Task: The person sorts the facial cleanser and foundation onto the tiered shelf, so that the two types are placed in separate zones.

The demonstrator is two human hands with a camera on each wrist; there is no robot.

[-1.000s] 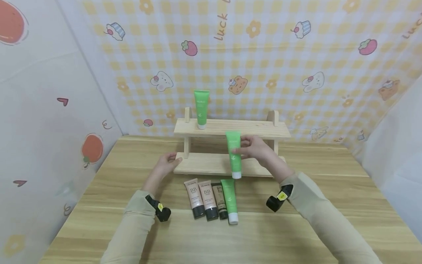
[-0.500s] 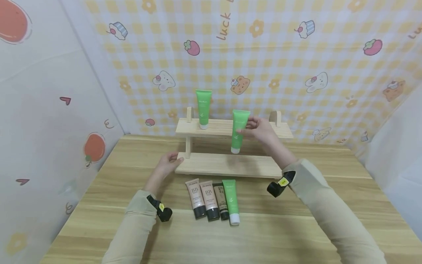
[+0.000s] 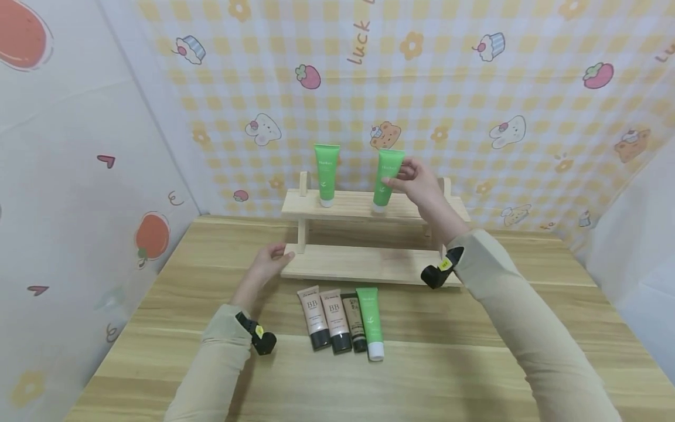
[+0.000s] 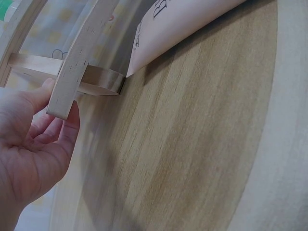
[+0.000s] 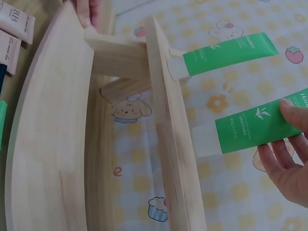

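Observation:
My right hand (image 3: 422, 183) pinches a green tube (image 3: 388, 176) between thumb and fingers, its white cap pointing down close over the upper board of a two-tier wooden shelf (image 3: 364, 264). In the right wrist view the cap of this held tube (image 5: 255, 127) is right by the upper board's edge. Another green tube (image 3: 327, 174) stands cap-down on the upper board's left part. With thumb above and fingers below, my left hand (image 3: 268, 262) grips the left end of the lower board; the left wrist view shows the board end (image 4: 67, 91) between its thumb and fingers.
On the table (image 3: 253, 387) before the shelf lie two pinkish BB cream tubes (image 3: 313, 313), a darker brown-gold tube (image 3: 354, 319) and a third green tube (image 3: 371, 319), side by side. A patterned cloth (image 3: 337, 111) hangs behind the shelf.
My right hand has lifted the green tube from in front of the lower board up to the upper board, slightly rightward. The left hand has kept its grip on the shelf.

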